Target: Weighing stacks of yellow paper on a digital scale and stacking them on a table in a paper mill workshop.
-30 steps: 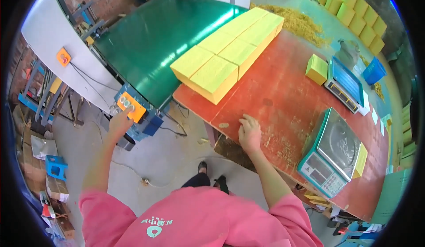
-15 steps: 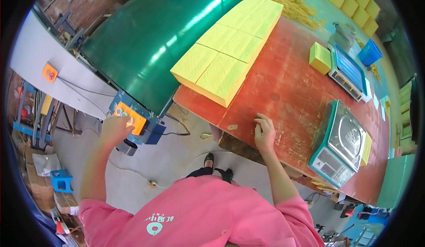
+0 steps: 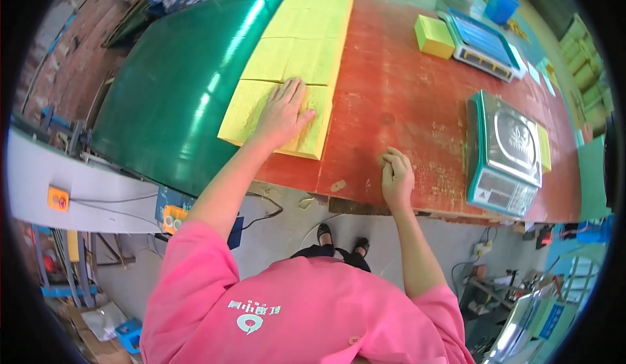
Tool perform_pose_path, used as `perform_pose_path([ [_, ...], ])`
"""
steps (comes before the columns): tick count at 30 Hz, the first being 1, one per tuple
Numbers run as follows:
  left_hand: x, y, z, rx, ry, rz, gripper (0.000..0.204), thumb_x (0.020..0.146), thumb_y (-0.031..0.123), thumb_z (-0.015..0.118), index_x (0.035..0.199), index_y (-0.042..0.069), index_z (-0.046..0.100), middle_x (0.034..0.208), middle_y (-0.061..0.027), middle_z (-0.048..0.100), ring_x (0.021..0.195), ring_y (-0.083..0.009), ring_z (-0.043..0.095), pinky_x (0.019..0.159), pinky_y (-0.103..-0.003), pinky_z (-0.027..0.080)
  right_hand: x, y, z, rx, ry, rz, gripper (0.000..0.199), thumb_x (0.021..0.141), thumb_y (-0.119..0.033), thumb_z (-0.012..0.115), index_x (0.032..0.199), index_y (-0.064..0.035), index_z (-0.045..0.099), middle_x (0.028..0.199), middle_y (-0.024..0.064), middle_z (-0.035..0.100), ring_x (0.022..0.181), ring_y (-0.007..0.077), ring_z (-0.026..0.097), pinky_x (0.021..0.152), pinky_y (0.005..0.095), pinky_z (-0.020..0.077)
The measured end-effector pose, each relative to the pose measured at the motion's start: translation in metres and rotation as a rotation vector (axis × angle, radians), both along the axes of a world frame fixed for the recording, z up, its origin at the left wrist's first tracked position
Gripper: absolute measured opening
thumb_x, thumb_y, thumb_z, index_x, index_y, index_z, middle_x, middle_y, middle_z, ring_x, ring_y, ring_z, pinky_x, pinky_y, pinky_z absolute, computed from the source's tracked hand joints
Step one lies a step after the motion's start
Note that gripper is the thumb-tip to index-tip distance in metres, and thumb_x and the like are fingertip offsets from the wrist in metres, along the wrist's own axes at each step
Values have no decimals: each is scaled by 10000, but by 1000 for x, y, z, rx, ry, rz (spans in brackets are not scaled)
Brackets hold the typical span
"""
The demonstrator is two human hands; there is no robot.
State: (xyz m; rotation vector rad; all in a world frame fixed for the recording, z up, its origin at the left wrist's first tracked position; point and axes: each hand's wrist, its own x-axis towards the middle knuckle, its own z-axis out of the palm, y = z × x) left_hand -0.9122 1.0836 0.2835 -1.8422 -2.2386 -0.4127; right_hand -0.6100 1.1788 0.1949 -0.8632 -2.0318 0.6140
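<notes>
My left hand (image 3: 283, 115) lies flat, fingers spread, on the nearest yellow foam block (image 3: 248, 119) of a long row of yellow blocks (image 3: 306, 31) that runs along the seam between the green conveyor belt (image 3: 176, 97) and the red table (image 3: 398, 97). My right hand (image 3: 396, 178) rests on the red table near its front edge, fingers loosely curled, holding nothing. A digital scale (image 3: 505, 152) stands just right of that hand.
A second scale (image 3: 482, 44) and a single yellow block (image 3: 435, 36) sit at the far right of the table, with a blue bin (image 3: 502, 4) behind. An orange button box (image 3: 173, 217) hangs below the belt. Another orange switch (image 3: 57, 198) is on the white frame.
My left hand has left the orange button box below the belt and moved up onto the nearest yellow block. My right hand stays on the table edge. The view has shifted closer over the table.
</notes>
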Motion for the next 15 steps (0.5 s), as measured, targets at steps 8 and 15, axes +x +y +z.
perform_pose_path([
  [8,52,-11,4,-111,-17,-97,711,954,399,524,1451,-68,325,1535,-242,304,1429,-375,286,1184,-479,199,24,-117,-7,-697,264,349,205,877,35,558,1026,-25,684,927,92,689,877,154,649,801,289,509],
  [15,172,-43,23,-162,-157,-295,746,897,324,590,1474,-51,301,1536,-251,292,1435,-397,261,1184,-477,198,66,-129,-28,-1816,725,600,621,831,-19,523,1441,-14,410,1381,100,534,1269,209,497,1045,329,384],
])
